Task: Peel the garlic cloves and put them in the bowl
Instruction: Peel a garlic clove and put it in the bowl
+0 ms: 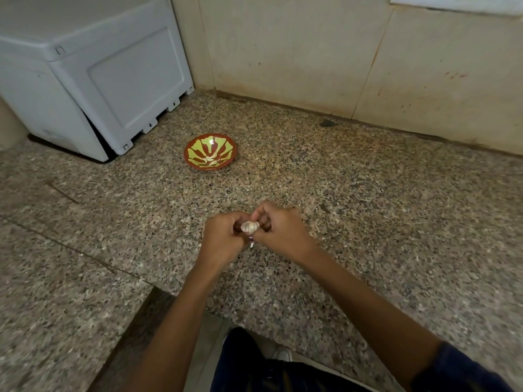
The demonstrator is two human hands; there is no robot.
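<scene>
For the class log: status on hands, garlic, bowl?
Left hand and right hand both grip garlic. Bowl beyond, few peeled cloves inside. Path clear.

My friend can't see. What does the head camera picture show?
Two hands, left hand and right hand, hold a garlic bulb above a speckled stone counter. Farther back sits a red and yellow bowl with a few peeled cloves, beside a grey box.
</scene>
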